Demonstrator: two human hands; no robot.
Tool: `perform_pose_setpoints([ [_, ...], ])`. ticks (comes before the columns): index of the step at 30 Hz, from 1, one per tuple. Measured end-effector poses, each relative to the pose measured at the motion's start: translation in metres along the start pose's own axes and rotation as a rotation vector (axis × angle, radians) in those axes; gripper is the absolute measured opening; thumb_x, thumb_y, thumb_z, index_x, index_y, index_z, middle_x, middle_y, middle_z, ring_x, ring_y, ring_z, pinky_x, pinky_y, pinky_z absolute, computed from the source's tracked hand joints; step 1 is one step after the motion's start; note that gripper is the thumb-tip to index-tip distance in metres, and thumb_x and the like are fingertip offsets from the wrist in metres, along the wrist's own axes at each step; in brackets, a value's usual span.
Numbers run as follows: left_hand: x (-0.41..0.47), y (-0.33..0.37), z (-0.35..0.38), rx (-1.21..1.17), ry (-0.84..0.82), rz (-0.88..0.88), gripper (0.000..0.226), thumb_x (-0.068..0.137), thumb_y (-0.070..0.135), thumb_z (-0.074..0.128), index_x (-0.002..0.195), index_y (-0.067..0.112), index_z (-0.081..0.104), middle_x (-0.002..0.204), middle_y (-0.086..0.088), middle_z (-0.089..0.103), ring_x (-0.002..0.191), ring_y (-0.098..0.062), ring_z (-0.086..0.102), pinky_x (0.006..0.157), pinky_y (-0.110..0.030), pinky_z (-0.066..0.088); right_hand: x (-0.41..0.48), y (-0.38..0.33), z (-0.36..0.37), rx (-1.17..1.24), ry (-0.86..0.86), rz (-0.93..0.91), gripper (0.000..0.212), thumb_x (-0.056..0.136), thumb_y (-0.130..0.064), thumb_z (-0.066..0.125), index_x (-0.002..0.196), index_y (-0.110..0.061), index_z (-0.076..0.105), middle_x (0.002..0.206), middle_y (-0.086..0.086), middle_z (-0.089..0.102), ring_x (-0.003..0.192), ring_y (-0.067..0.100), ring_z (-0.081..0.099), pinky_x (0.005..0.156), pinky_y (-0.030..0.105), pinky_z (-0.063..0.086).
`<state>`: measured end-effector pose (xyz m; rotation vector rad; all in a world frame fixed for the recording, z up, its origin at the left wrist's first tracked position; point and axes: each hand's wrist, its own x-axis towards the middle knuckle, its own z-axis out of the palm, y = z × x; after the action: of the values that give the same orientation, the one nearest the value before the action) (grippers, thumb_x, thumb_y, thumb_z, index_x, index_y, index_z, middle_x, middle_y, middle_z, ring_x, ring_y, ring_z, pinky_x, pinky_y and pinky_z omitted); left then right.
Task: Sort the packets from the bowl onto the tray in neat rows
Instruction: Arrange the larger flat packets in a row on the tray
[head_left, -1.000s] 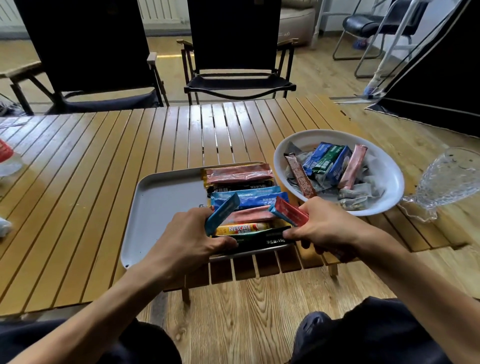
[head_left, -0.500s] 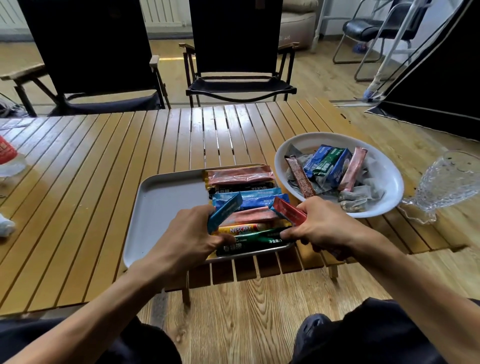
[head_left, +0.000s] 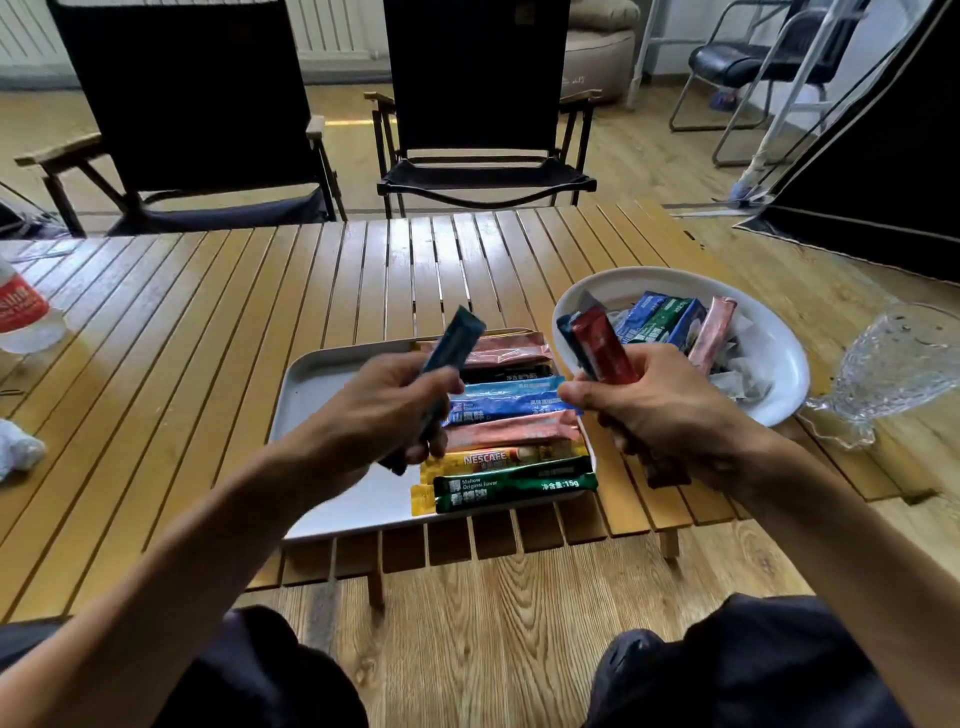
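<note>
Head view: the left hand (head_left: 384, 410) grips a teal packet (head_left: 457, 338), fingers curled round its lower part, the top end tilted up. The right hand (head_left: 660, 410) grips a red packet (head_left: 602, 343) the same way, perhaps with a second dark one behind it. Both are held above the tray (head_left: 322, 384), where a row (head_left: 509, 431) of packets fills the right side. More packets wait in the bowl (head_left: 779, 358). I judge the step is placing: next, each packet must be turned flat and laid on the bare left side. Compared with half a second ago, both hands are higher, away from the tray's near edge.
</note>
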<state>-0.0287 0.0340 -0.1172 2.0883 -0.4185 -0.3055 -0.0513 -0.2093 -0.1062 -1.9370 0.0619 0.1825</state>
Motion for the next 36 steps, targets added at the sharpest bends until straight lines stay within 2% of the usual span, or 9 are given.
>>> perform_pose_setpoints([
  [3,0.004,0.000,-0.003,0.063,0.019,0.070,0.015,0.095,0.021,0.048,0.102,0.014,0.058,0.080,-0.004,0.059,0.055,-0.007,0.060,0.044,-0.018,0.046,-0.001,-0.003,0.000,0.030,0.011,-0.002,0.021,0.085,-0.021,0.072,0.093,-0.003,0.063,0.059,0.001,0.059,0.043,0.010,0.052,0.043,0.020,0.046],
  [8,0.003,0.001,0.019,0.123,-0.134,0.136,0.017,0.090,0.023,0.059,0.102,0.016,0.069,0.092,0.003,0.066,0.074,-0.015,0.066,0.060,-0.025,0.055,-0.003,-0.004,0.005,0.079,-0.048,0.026,0.018,0.086,-0.019,0.070,0.099,-0.007,0.065,0.087,0.018,0.068,0.045,0.008,0.054,0.045,0.021,0.047],
  [13,0.008,-0.007,0.026,0.231,-0.099,0.128,0.029,0.084,0.028,0.066,0.113,0.026,0.062,0.089,0.006,0.065,0.080,-0.008,0.063,0.066,-0.023,0.051,-0.001,0.003,0.006,0.012,-0.102,0.089,0.010,0.089,-0.015,0.068,0.090,-0.005,0.066,0.074,0.008,0.067,0.044,0.008,0.053,0.043,0.020,0.045],
  [17,0.005,-0.015,0.038,0.456,-0.002,0.208,0.038,0.082,0.033,0.068,0.115,0.024,0.052,0.113,-0.002,0.064,0.098,-0.013,0.062,0.079,-0.028,0.056,0.004,0.015,0.005,-0.113,-0.128,0.264,0.020,0.087,-0.018,0.071,0.098,-0.005,0.061,0.077,0.009,0.067,0.042,0.008,0.054,0.041,0.020,0.044],
  [24,-0.010,-0.030,0.063,0.761,0.189,0.348,0.040,0.093,0.043,0.040,0.122,0.019,0.054,0.120,-0.003,0.057,0.106,-0.019,0.054,0.089,-0.036,0.047,0.007,0.023,0.005,-0.197,-0.151,0.361,0.033,0.088,-0.021,0.070,0.111,-0.003,0.057,0.080,0.012,0.071,0.047,0.012,0.055,0.042,0.020,0.045],
  [27,-0.010,-0.033,0.076,0.858,0.127,0.351,0.055,0.096,0.045,0.032,0.144,0.019,0.034,0.149,-0.004,0.037,0.137,-0.022,0.034,0.113,-0.037,0.027,0.010,0.023,0.005,-0.239,-0.155,0.369,0.034,0.088,-0.023,0.069,0.113,-0.004,0.056,0.085,0.013,0.071,0.050,0.013,0.056,0.044,0.021,0.047],
  [30,0.000,-0.043,0.080,0.938,0.056,0.384,0.060,0.097,0.040,0.034,0.151,0.023,0.013,0.157,-0.002,0.010,0.146,-0.021,0.005,0.118,-0.037,0.002,0.011,0.023,0.005,-0.230,-0.160,0.338,0.032,0.088,-0.027,0.070,0.109,-0.005,0.059,0.080,0.011,0.069,0.048,0.011,0.056,0.044,0.022,0.047],
  [34,0.016,-0.052,0.075,0.958,-0.010,0.364,0.059,0.095,0.046,0.026,0.148,0.020,0.021,0.154,-0.007,0.024,0.143,-0.025,0.012,0.116,-0.040,0.010,0.012,0.021,0.002,-0.170,-0.028,0.259,0.022,0.089,-0.029,0.069,0.094,-0.009,0.062,0.070,0.005,0.063,0.047,0.011,0.054,0.046,0.023,0.048],
  [36,0.019,-0.051,0.075,0.960,-0.044,0.365,0.063,0.093,0.051,0.019,0.149,0.022,0.012,0.155,-0.005,0.013,0.144,-0.025,0.005,0.119,-0.041,0.005,0.016,0.020,-0.002,-0.126,0.050,0.215,0.022,0.089,-0.029,0.068,0.092,-0.009,0.062,0.070,0.005,0.062,0.051,0.013,0.055,0.049,0.025,0.048],
])
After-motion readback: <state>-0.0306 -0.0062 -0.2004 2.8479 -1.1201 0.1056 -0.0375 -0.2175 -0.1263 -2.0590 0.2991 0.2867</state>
